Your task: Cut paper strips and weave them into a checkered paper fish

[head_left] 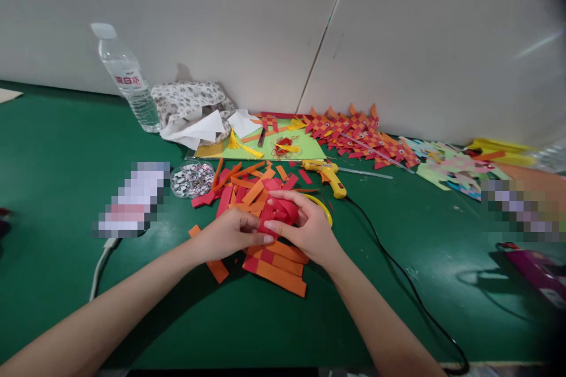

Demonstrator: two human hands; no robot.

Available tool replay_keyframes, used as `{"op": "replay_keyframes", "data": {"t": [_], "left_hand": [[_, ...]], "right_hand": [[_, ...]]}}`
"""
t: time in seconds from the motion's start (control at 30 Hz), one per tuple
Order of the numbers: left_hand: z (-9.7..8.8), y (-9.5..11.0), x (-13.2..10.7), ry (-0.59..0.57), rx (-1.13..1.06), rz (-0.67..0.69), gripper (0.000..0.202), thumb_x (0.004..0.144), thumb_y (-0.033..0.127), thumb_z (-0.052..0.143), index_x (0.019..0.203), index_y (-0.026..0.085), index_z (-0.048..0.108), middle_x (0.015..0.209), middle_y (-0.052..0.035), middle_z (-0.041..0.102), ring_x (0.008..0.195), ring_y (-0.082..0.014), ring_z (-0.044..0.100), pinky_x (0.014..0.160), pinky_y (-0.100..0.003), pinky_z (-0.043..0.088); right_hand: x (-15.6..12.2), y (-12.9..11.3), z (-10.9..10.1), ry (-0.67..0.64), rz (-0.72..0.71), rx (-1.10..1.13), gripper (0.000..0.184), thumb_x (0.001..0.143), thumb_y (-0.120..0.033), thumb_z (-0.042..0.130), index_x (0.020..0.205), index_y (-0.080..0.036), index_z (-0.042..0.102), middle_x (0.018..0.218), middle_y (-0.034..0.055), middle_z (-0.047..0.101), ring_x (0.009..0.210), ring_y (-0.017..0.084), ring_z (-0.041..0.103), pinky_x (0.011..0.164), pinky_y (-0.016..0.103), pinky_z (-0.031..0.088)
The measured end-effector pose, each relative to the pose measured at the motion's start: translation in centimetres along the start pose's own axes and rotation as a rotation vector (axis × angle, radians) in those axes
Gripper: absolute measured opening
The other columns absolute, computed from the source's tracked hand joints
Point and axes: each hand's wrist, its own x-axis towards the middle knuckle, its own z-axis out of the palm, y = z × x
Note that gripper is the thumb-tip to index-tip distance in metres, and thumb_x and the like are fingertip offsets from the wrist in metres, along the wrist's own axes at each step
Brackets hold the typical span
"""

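While pinched between both hands' fingers [265, 240], red-and-orange woven paper strips [276, 259], loose-ended.

A half-woven mat of red and orange paper strips [275, 247] lies flat on the green desk [66, 159], its red loose ends curled upward, orange ends fanning outward.

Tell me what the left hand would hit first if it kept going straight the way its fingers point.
The left hand points rightward, so it would first meet the folded red paper strips it already touches, then almost at once the right hand gripping them from the other side. Depth between them is hard to judge.
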Motion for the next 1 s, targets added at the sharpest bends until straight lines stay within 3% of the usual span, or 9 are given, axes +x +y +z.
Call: {"op": "replay_keyframes", "data": {"t": [0.23,0.5,0.83,1.0], "left_hand": [[-0.1,0.3,-0.1,0.026,0.058,0.079,0.033,0.083,0.044,0.053,0.062,0.018,0.052,0.055,0.0052,0.029,0.051,-0.01,0.025,0.048,-0.025,0.02],[-0.2,0.3,0.0,0.003,0.043,0.041,0.031,0.08,0.043,0.055,0.061,0.018,0.052,0.054,0.0051,0.033,0.05,-0.0098,0.03,0.048,-0.024,0.024],[-0.4,0.2,0.0,0.024,0.072,0.065,0.041,0.079,0.044,0.056,0.054,0.019,0.036,0.055,0.0061,0.025,0.051,-0.0091,0.025,0.047,-0.024,0.021],[-0.2,0.1,0.0,0.017,-0.008,0.024,0.034,0.076,0.037,0.062,0.057,0.019,0.04,0.054,0.0071,0.029,0.049,-0.0082,0.029,0.047,-0.023,0.024]], "right_hand": [[0.2,0.6,0.3,0.154,-0.018,0.004,0.039,0.07,-0.027,0.073,0.108,-0.024,0.061,0.109,0.0056,0.067,0.099,0.022,0.065,0.088,0.038,0.053],[-0.2,0.5,0.8,0.222,-0.079,-0.025,0.037,0.072,-0.027,0.072,0.108,-0.026,0.062,0.109,0.0043,0.067,0.099,0.021,0.064,0.089,0.038,0.053],[0.1,-0.1,-0.3,0.157,-0.032,0.042,0.048,0.067,-0.027,0.075,0.113,-0.024,0.059,0.115,0.007,0.065,0.095,0.023,0.066,0.081,0.039,0.056],[0.0,0.1,-0.2,0.132,-0.087,0.028,0.044,0.074,-0.023,0.069,0.116,-0.026,0.058,0.118,0.006,0.062,0.108,0.023,0.061,0.091,0.039,0.052]]}}
